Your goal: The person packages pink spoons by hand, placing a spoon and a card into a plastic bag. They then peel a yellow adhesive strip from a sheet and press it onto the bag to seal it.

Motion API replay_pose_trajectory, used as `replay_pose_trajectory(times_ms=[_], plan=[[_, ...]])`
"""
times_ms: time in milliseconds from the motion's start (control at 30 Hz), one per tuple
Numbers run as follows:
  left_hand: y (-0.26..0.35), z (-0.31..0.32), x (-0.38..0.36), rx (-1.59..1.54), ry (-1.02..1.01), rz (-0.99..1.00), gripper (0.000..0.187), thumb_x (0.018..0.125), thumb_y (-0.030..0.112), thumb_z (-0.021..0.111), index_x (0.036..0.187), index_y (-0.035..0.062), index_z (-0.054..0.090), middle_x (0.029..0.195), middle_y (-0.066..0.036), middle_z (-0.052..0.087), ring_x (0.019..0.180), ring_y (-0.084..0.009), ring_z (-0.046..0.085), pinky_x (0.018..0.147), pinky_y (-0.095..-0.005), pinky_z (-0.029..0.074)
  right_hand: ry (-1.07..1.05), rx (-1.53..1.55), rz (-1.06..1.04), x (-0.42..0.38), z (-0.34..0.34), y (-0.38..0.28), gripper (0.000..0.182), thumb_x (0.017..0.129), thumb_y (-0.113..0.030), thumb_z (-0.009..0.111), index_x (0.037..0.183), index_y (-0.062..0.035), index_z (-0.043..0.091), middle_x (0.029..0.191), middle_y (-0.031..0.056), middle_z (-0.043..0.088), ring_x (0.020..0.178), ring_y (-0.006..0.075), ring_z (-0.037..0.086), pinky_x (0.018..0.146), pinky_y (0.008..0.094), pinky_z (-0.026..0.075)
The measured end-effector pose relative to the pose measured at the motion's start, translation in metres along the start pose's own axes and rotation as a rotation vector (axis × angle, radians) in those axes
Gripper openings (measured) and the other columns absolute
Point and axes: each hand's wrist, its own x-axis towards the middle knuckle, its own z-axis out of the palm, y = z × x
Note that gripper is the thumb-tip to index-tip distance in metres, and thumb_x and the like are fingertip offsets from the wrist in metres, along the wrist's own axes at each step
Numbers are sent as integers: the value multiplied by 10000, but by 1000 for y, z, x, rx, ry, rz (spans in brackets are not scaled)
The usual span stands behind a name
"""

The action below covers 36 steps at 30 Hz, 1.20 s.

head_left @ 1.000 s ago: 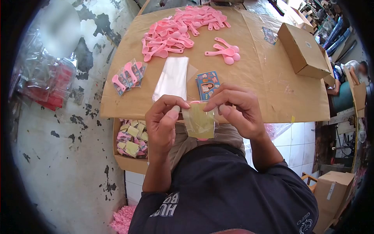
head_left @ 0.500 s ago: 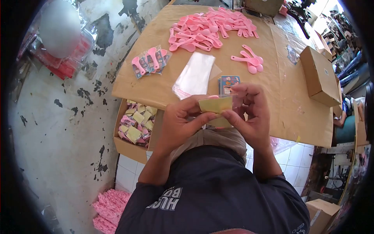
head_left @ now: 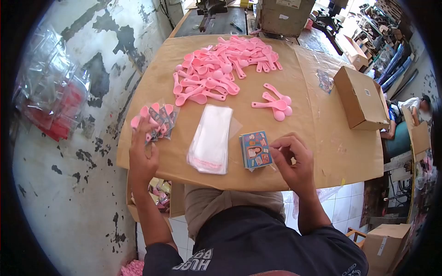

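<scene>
My left hand [head_left: 143, 156] reaches over the bagged pink spoons [head_left: 161, 123] at the table's left edge. Its fingers are stretched onto the pack nearest the wall, with the thumb apart; part of that pack is hidden beneath them. On the right, my right hand [head_left: 294, 161] is at the stack of blue printed cards [head_left: 254, 149]. Thumb and forefinger close at the right edge of the top card. Between the hands lies a pile of clear plastic sleeves [head_left: 209, 140]. Several loose pink spoons [head_left: 275, 103] rest beyond the cards.
A big heap of pink spoons [head_left: 221, 66] covers the table's far part. A cardboard box [head_left: 361, 99] stands at the right edge. Below the left edge is an open box of finished packs [head_left: 161, 193]. Another person [head_left: 410, 110] sits at far right.
The pack with the yellowish backing has left the space between both hands. My left hand has gone left to the bagged spoons, and my right hand has come to the cards. The view has tilted up.
</scene>
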Motion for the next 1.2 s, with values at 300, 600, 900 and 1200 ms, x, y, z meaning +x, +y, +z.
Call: replay_pose_trajectory(times_ms=[300,600,900,1200], plan=[[27,58,1,-202,-35,-248,223,933,185,715,1042,-10,707,891,-126,677,818,-225,642,754,-359,511,-103,-467,300,5,1,15,484,866,-408,806,1098,-33,606,861,92,594,750,266,588,681,408,475],[43,83,12,-216,-252,-449,311,838,239,845,892,-23,686,696,-43,623,629,-111,554,603,-288,470,-186,-266,442,5,19,24,497,800,-406,869,972,-34,588,793,78,583,716,213,566,658,363,473],[42,85,3,-506,-126,-550,200,895,157,786,936,-28,720,736,-23,655,659,-88,555,628,-256,457,-96,-193,470,7,11,21,357,878,-276,817,899,-6,585,786,93,582,684,172,524,607,354,420],[43,82,-6,-500,-48,-443,164,956,129,728,1005,-28,741,813,-4,684,730,-59,584,661,-228,468,46,-181,212,3,11,5,174,984,-146,674,1003,22,635,838,136,625,686,205,583,590,366,435]])
